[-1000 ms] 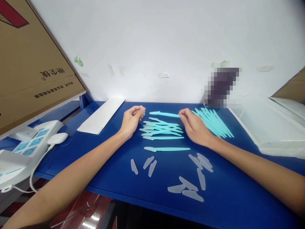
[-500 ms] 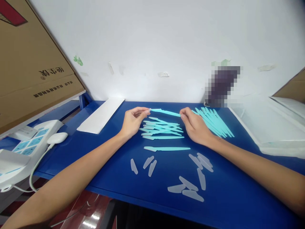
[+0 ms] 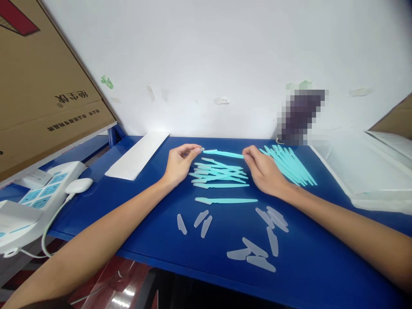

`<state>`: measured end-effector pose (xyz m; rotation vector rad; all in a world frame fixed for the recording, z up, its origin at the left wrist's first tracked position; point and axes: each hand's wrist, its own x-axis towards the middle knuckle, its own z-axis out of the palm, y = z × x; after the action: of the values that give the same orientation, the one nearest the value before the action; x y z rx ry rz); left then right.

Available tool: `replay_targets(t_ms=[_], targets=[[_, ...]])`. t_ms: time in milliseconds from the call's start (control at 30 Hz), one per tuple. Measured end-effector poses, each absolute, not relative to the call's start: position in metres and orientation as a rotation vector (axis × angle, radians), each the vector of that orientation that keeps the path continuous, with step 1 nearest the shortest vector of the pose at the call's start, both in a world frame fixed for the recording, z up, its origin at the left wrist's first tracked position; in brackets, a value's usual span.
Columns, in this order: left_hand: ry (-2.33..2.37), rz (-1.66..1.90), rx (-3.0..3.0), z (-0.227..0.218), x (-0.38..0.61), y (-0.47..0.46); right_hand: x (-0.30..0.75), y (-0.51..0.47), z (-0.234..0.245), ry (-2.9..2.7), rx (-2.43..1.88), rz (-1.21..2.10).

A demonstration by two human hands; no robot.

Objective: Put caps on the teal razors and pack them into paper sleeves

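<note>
Turquoise stick (image 3: pixel 227 153) over far part of blue table (image 3: pixel 193 262) is pinched by its tail in right hand (image 3: pixel 262 169), thumb and fingertips together, while left hand (image 3: pixel 179 162), likewise closed, grips translucent cover (image 3: pixel 202 149) beside the stick's other end, crossed sticks (image 3: pixel 222 173) lying nearer, loose covers (image 3: pixel 273 241) scattered toward near edge.

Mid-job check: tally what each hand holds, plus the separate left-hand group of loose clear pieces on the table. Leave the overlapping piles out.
Teal stick in the right hand: 1
Clear piece in the left hand: 1
Loose clear pieces in the left group: 3
Total: 5
</note>
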<state>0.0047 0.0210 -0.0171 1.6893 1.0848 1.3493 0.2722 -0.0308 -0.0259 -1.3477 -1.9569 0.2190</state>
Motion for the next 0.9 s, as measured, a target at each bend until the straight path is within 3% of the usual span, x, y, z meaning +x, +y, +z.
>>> replay_targets(t_ms=[233, 533, 733, 900], targets=[[1.123, 1.259, 1.772, -0.017, 0.008, 0.015, 0.272, -0.032, -0.026, -2.014, -1.316, 0.228], [0.884, 0.929, 2.372, 0.009, -0.005, 0.004, 0.267, -0.041, -0.019, -2.246, -1.116, 0.121], [0.899, 0.857, 2.604, 0.009, -0.02, 0.022, 0.269, -0.033, -0.022, -2.137, -1.349, 0.191], [1.003, 0.448, 2.845, 0.014, -0.038, 0.036, 0.269, -0.032, -0.024, -2.228, -1.38, 0.199]])
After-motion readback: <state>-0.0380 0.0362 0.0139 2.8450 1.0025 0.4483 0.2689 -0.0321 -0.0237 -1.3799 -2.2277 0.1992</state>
